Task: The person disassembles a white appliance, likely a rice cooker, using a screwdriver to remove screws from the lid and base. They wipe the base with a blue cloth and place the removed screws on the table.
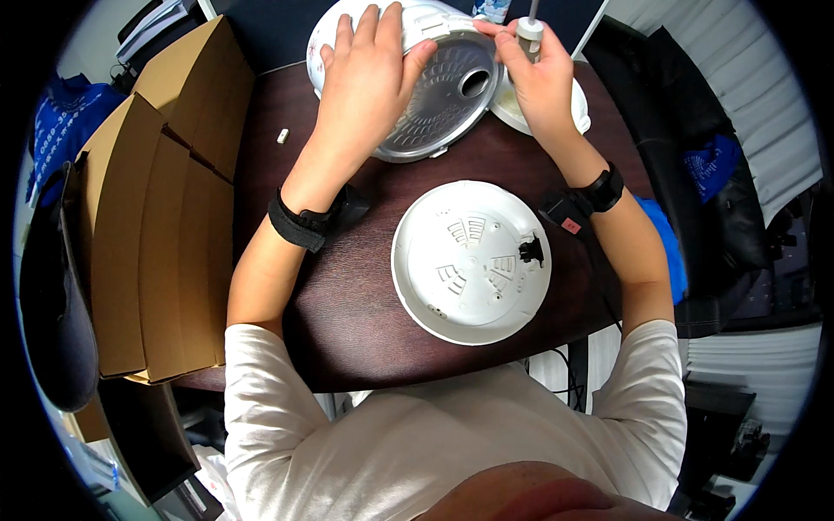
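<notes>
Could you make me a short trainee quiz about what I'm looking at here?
1. Multiple choice: what is the right hand holding? A) a cardboard box; B) a slim-shafted tool; C) a blue bag.
2. Fill in: the small part at the right side of the round white base is coloured ____.
3. True or false: the left hand is on the round white base.

Key: 1. B; 2. black; 3. false, it is on the round white-and-silver piece.
</notes>
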Tool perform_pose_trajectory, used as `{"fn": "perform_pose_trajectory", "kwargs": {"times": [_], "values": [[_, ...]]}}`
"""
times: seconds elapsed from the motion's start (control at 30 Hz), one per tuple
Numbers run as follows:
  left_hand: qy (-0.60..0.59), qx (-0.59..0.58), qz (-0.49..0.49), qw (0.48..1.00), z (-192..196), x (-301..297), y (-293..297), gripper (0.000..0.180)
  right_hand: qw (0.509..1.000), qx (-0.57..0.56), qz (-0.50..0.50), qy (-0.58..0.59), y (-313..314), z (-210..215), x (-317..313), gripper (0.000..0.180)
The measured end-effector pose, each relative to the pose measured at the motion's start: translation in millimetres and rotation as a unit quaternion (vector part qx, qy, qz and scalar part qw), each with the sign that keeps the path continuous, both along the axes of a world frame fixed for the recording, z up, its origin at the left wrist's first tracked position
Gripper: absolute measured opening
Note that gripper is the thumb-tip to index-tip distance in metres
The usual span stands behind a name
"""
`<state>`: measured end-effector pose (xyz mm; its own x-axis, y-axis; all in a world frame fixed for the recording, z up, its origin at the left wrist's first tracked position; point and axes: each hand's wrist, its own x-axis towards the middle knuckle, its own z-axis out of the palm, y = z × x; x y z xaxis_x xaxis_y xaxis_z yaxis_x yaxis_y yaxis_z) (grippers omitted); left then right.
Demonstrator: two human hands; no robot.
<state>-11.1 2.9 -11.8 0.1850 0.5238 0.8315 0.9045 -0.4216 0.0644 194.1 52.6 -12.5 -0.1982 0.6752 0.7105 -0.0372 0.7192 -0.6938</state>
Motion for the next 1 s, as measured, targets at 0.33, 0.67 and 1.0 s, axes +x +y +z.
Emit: {"fn": "perform_pose_trajectory", "kwargs": {"times": [0.33,0.67,1.0], "values": [[-0.008,-0.007,-0.052,0.999,2,-7,0,0.053,0.999,0.026,-0.013,-0.021,-9,-13,3,0.017],[-0.061,-0.050,-0.110,0.991,3,-17,8,0.052,0.980,0.142,-0.042,-0.132,-8,-9,13,0.024],[-0.170,-0.221,-0.082,0.957,13,-23,-5,0.069,0.990,0.099,0.030,-0.100,-12,-4,18,0.016]]}}
